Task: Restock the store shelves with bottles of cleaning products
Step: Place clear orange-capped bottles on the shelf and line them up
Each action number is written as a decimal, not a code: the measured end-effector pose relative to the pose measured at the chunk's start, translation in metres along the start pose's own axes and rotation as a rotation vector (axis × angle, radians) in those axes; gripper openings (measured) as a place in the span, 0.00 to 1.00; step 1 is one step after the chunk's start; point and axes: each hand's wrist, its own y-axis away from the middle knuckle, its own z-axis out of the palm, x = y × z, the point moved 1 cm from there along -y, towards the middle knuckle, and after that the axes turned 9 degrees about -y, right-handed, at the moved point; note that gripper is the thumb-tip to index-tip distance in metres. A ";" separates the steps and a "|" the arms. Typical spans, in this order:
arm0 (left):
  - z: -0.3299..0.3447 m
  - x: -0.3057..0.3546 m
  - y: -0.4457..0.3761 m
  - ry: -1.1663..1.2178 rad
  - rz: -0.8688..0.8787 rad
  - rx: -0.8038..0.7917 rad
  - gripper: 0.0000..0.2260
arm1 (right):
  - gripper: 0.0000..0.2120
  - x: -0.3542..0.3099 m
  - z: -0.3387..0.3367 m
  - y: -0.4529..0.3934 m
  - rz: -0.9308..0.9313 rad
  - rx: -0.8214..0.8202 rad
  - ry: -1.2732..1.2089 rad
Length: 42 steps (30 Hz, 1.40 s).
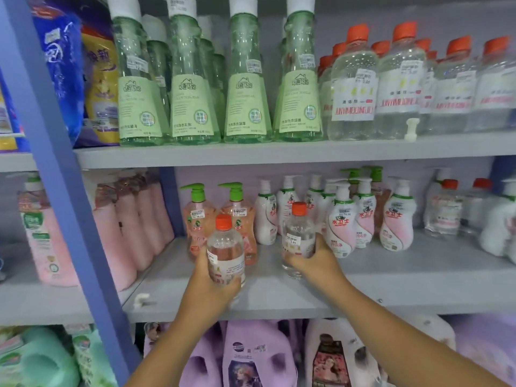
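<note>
- While both arms reach in from below, the shelving [251, 152] fills the view: grey boards w/ a blue upright [55, 163] on the left.
- Top board: four tall green bottles [245, 79] w/ white caps in front, more behind; right of them, clear bottles w/ orange caps [354, 88]; bags of powder [100, 88] far left.
- Bottom row: purple jugs [251, 356] under the middle board, green ones at bottom left.
- Middle board [391, 286]: pink refill packs [134, 227] left, two pink pump bottles w/ green tops [195, 216], then white-and-pink pump bottles [396, 219], a few clear orange-cap ones far right.
- Left hand [206, 286] grips a clear bottle w/ orange cap [224, 247] round its lower half, upright, at the front edge of the middle board; can't tell if its base touches the board.
- Right hand [312, 261] wraps fingers round a second clear orange-cap bottle [298, 236], upright, further back on the same board, base looks to be on it, just beside the white pump bottles.
- Hands apart, one bottle each.
- Small white peg [141, 298] sits on the board front, left of the left hand.
</note>
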 end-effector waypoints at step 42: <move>0.198 0.450 0.043 -0.282 0.421 0.598 0.34 | 0.21 -0.248 -0.369 -0.008 -0.447 -0.069 -0.069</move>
